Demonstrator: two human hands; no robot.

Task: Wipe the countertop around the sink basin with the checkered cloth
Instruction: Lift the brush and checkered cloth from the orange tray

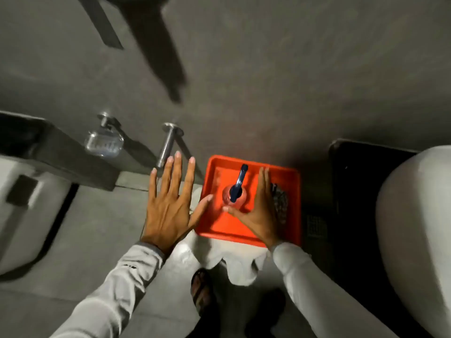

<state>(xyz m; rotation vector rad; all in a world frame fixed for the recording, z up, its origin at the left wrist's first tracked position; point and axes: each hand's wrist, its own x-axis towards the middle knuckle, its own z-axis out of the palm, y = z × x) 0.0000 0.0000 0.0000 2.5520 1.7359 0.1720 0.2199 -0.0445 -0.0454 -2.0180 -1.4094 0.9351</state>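
An orange tray (290,191) sits on a white-covered stand below me. In it stands a pink spray bottle (240,200) with a dark blue trigger head, and the dark checkered cloth (280,203) lies bunched at the tray's right side. My right hand (258,211) hovers flat over the tray between bottle and cloth, fingers straight, holding nothing. My left hand (170,203) is spread wide just left of the tray, palm down, also holding nothing. A white sink basin (415,228) rests on a dark countertop (353,181) at the right.
A grey wall fills the top, with a chrome rod (168,145) and a clear soap dish (103,142) fixed to it. A white toilet tank (26,203) is at the left. My sandalled foot (201,291) stands on the grey floor.
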